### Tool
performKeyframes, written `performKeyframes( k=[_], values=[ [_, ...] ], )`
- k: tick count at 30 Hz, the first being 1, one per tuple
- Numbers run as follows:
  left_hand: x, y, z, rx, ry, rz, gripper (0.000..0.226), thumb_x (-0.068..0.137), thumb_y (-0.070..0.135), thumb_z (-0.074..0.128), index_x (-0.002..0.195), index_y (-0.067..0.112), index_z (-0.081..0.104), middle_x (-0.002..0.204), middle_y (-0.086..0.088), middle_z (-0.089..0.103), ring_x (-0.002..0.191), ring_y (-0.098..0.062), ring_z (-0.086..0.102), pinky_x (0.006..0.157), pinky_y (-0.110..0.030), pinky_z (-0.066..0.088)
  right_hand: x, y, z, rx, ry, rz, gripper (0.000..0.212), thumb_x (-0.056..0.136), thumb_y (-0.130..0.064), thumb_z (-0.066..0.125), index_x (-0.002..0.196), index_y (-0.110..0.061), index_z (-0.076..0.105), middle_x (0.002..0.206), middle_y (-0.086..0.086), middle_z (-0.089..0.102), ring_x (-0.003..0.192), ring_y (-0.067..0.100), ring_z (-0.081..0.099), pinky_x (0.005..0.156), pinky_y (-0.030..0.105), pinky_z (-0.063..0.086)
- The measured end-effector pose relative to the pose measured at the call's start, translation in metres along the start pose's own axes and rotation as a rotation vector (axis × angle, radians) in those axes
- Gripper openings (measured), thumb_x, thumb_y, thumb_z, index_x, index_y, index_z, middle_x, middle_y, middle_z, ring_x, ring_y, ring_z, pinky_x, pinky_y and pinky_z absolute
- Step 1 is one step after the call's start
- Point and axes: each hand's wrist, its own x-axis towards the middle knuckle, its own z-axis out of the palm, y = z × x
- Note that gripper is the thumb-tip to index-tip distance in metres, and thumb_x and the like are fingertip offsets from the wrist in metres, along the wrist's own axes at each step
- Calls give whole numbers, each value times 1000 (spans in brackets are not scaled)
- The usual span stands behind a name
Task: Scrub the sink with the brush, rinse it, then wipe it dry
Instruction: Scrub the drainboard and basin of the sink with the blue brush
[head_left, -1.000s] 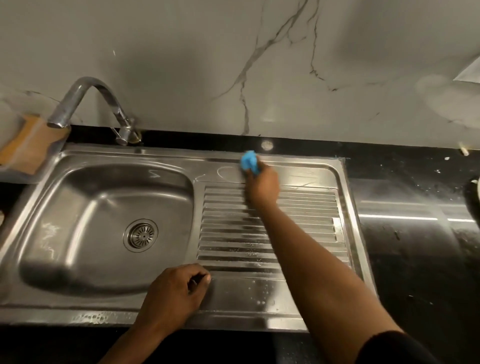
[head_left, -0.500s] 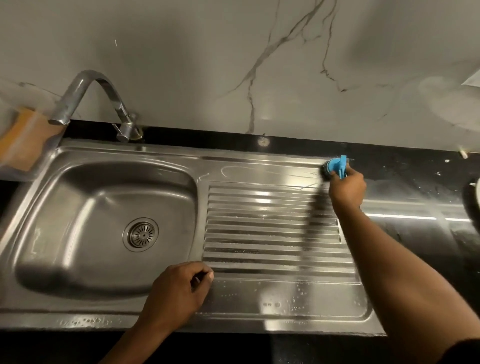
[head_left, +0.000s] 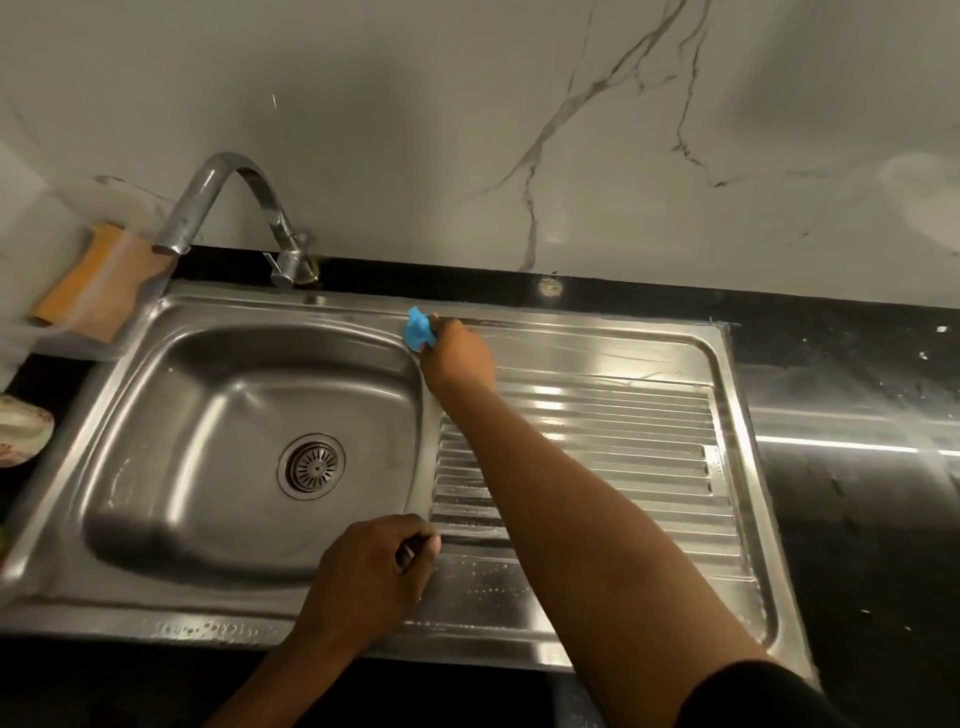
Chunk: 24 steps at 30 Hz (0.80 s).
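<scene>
The steel sink (head_left: 171, 525) has a deep basin on the left with a round drain (head_left: 310, 466) and a ribbed drainboard (head_left: 613, 441) on the right. My right hand (head_left: 457, 358) grips a blue brush (head_left: 418, 329) and presses it on the sink's back rim, at the basin's far right corner. Most of the brush is hidden under the hand. My left hand (head_left: 369, 577) rests on the front part of the sink, between basin and drainboard, with its fingers curled and nothing visible in them.
A curved chrome tap (head_left: 228, 202) stands behind the basin. An orange-brown cloth (head_left: 98, 280) lies at the back left. A pale bowl-like object (head_left: 21, 431) sits at the left edge. Black countertop (head_left: 857, 519) spreads to the right, marble wall behind.
My right hand swept the brush along the back rim, first right to the drainboard's far corner, then back left to the basin's corner. The left hand has stayed in place.
</scene>
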Motion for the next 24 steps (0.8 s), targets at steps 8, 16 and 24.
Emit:
performKeyframes(
  k=[8,16,24],
  values=[
    [4,5,0,-14,-9,12,9,93,45,68,85,43,70,76,28,67,75,4,64,64,-15,49,-4,107,-101,4,192,244,32,98,-38,69,127,-25,69,100,-1,70,77,14,60,71,29,44],
    [2,1,-5,-45,-8,19,8,94,43,68,91,39,74,78,27,69,78,4,65,64,-12,50,-20,166,-163,-41,357,443,35,100,-23,67,133,-13,64,119,8,72,99,21,67,85,37,57],
    [-9,-6,-9,-22,17,-21,9,94,43,66,88,39,71,79,27,68,74,1,66,65,-26,56,-11,16,-25,-40,47,53,34,97,-35,70,127,-19,66,114,6,73,103,26,70,91,41,56]
  ],
)
